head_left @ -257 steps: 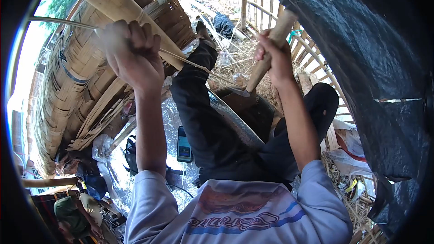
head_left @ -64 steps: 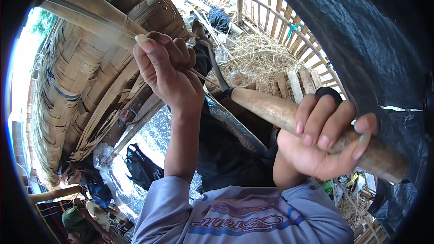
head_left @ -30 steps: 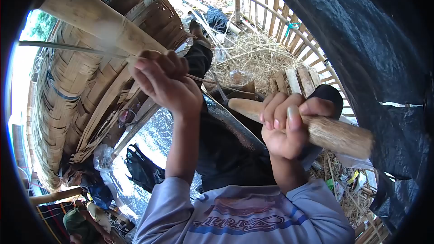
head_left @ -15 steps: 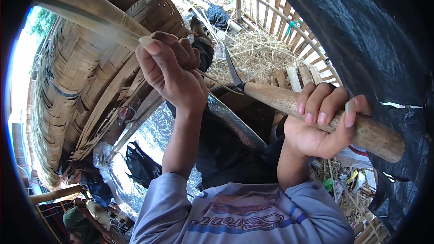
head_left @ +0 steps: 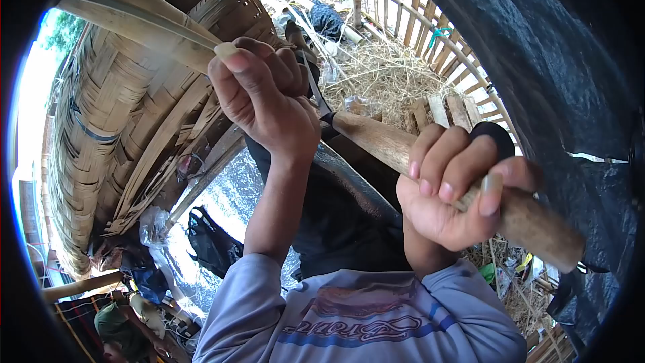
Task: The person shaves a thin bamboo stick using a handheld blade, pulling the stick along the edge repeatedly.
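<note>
My left hand [head_left: 265, 101] is closed, pinching a thin bamboo strip [head_left: 144, 19] between thumb and fingers. The strip runs from my fingertips toward the upper left. Wrapped around a long wooden handle, my right hand [head_left: 453, 188] grips a knife [head_left: 376, 136]. Its narrow, dark curved blade [head_left: 316, 87] points up beside my left hand, and its tip lies close to that hand's knuckles. Whether the blade touches the strip is hidden behind my left hand. The handle's butt end sticks out to the lower right.
Large woven bamboo baskets [head_left: 101, 121] stand on the left. A black tarp [head_left: 537, 81] hangs at right beside a bamboo slat fence [head_left: 420, 17]. Straw and shavings [head_left: 386, 70] cover the ground ahead. A black bag [head_left: 208, 242] lies on a shiny sheet. Another person [head_left: 121, 329] appears at lower left.
My right hand has moved left and slightly down, bringing the knife blade closer to my left hand. My left hand has shifted slightly right, still pinching the strip.
</note>
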The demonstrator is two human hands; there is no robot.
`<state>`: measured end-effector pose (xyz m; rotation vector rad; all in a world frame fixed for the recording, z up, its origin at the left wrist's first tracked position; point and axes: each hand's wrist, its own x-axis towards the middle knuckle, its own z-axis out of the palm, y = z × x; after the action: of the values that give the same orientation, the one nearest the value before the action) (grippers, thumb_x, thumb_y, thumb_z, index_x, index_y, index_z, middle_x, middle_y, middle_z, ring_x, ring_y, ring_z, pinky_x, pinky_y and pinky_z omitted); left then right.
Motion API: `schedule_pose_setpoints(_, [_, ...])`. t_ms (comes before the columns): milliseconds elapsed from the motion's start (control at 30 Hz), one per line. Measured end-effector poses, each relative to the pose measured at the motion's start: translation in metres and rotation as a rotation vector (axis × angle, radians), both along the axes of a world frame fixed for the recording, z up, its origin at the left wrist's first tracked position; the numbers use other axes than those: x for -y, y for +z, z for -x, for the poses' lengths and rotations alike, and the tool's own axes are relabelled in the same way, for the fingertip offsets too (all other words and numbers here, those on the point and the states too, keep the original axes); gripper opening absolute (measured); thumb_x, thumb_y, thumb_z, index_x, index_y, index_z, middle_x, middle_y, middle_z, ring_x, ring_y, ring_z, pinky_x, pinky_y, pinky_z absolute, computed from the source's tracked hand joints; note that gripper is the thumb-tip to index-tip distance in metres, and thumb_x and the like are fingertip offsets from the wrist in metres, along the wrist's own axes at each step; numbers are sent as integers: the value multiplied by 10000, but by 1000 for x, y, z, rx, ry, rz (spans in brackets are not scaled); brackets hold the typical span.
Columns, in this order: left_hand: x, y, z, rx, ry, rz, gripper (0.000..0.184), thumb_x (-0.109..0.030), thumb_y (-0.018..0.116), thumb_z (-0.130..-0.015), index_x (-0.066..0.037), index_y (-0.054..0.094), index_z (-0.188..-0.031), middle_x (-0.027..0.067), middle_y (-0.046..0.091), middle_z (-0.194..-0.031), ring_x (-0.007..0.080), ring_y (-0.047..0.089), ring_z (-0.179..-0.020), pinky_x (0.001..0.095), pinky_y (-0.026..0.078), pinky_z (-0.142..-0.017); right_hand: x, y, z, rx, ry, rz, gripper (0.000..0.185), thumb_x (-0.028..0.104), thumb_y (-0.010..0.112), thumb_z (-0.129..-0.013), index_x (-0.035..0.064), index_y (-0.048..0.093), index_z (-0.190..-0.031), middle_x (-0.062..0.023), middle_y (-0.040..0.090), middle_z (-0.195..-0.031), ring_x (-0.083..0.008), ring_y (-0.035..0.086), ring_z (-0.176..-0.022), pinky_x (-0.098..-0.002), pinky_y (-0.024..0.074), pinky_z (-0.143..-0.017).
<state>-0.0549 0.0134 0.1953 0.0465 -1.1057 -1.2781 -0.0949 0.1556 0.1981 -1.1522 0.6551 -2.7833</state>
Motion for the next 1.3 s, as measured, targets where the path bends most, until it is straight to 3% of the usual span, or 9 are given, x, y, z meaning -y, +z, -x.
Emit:
schedule_pose_setpoints(67, [-4,0,1,52,39,5,297,-357,452,-961,-78,497,-871,-54,233,-508,49,174,-434,224,133,-388,2,-16,-5,-31,23,-167,305,137,602,-866,133,316,-972,-56,465,-639,-137,446,-473,-302,431,-451])
schedule_pose_setpoints(300, [2,-2,-2,21,5,6,300,-366,451,-960,-81,487,-875,-46,221,-510,50,182,-446,229,143,-399,-2,0,-3,-51,53,-11,233,81,599,-839,95,387,-934,-39,490,-657,-125,449,-472,-277,397,-433])
schedule_pose_setpoints(433, [-1,-1,-3,54,6,34,298,-371,448,-960,-85,492,-890,-48,222,-518,53,171,-449,234,138,-402,11,-46,-4,-230,-283,-761,159,41,620,-807,64,463,-819,-38,515,-622,-107,465,-492,-252,395,-508])
schedule_pose_setpoints(500, [3,0,2,73,-4,59,299,-372,446,-961,-85,491,-890,-49,224,-521,53,168,-451,235,137,-404,6,-44,-11,125,1,-353,223,45,618,-811,65,403,-866,-35,498,-624,-122,459,-493,-277,420,-520])
schedule_pose_setpoints(533, [2,2,2,44,7,5,303,-374,442,-962,-84,490,-889,-50,219,-523,52,168,-451,233,135,-402,7,-30,-4,-35,29,-179,218,61,520,-866,111,326,-952,-33,418,-633,-131,425,-510,-296,415,-517])
schedule_pose_setpoints(800, [7,-5,-10,-14,-249,40,315,-360,401,-979,-64,439,-879,-35,231,-492,55,174,-399,225,145,-366,3,-35,10,-57,101,-198,209,108,554,-886,104,358,-959,-35,429,-605,-135,423,-497,-284,390,-463])
schedule_pose_setpoints(933, [12,-8,-19,-50,-460,79,352,-405,350,-980,-68,412,-900,-31,211,-486,65,164,-395,231,136,-358,-7,-10,15,69,97,90,251,83,583,-869,112,359,-978,-30,428,-594,-133,393,-456,-280,381,-429])
schedule_pose_setpoints(1133, [16,-11,-22,-71,-489,72,354,-413,337,-980,-86,395,-858,-21,206,-474,70,148,-372,240,137,-333,0,-37,18,-33,42,-287,280,96,610,-850,121,348,-947,-22,414,-597,-131,427,-469,-280,399,-446])
schedule_pose_setpoints(1300, [15,-11,-27,-105,-603,68,394,-463,287,-973,-113,350,-804,-21,194,-483,76,134,-386,241,132,-336,-17,-8,10,62,121,39,261,140,607,-873,111,358,-945,-45,458,-617,-140,431,-477,-281,393,-448])
